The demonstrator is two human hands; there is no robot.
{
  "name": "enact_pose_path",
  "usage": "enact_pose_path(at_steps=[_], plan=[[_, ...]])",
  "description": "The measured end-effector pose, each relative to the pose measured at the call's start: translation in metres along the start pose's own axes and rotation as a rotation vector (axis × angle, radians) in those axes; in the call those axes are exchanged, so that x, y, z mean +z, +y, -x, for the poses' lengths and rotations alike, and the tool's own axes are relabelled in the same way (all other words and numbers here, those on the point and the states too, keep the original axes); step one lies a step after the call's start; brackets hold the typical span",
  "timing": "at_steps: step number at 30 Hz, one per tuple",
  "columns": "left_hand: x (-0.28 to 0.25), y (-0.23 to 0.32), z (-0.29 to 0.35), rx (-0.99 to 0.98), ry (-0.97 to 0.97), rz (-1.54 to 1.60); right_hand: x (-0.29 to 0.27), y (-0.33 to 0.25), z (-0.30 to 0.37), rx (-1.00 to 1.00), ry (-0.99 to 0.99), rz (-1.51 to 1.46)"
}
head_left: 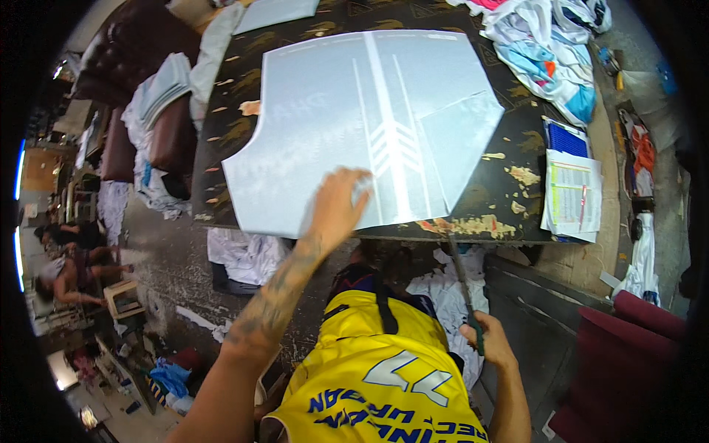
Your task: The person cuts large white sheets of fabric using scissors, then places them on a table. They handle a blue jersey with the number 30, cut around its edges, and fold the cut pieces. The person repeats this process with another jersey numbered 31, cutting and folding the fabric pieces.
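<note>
A pale grey fabric panel [317, 111] with white stripes and arrow-like chevrons lies spread on the dark patterned table [509, 184]. One corner on its right side looks folded over. My left hand [340, 203] is over the panel's near part, fingers partly spread, holding nothing; whether it presses on the cloth I cannot tell. Low on the right, off the table's near edge, my right hand [491, 338] grips a pair of scissors [463, 279] by the dark green handle. Their long blades point up toward the table edge, near the panel's lower right corner.
Papers on a clipboard [572, 188] lie at the table's right. White and coloured cloth [543, 55] is heaped at the far right. Folded pieces rest on a brown sofa [173, 140] at left. Maroon rolls [628, 362] stand lower right. People [74, 273] sit far left.
</note>
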State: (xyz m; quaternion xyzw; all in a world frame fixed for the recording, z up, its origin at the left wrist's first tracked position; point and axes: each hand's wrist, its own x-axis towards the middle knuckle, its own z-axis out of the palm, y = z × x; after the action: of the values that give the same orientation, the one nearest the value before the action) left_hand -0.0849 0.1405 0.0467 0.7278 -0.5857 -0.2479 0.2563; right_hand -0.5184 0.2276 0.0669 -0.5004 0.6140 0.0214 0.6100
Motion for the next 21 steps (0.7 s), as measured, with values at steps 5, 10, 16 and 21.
enact_pose_path(at_steps=[5,10,16,21], plan=[[0.073,-0.002,-0.099,0.440,-0.035,-0.222,0.011,-0.013,0.002,-0.010,-0.055,0.095],[0.056,0.011,-0.110,0.440,0.004,-0.095,0.023,-0.047,-0.001,0.174,-0.218,0.160],[0.026,-0.016,0.000,0.252,-0.245,-0.042,0.077,-0.085,-0.066,0.034,-0.143,0.009],[0.035,-0.023,0.030,0.302,-0.246,-0.060,0.089,-0.087,-0.084,0.063,-0.100,0.005]])
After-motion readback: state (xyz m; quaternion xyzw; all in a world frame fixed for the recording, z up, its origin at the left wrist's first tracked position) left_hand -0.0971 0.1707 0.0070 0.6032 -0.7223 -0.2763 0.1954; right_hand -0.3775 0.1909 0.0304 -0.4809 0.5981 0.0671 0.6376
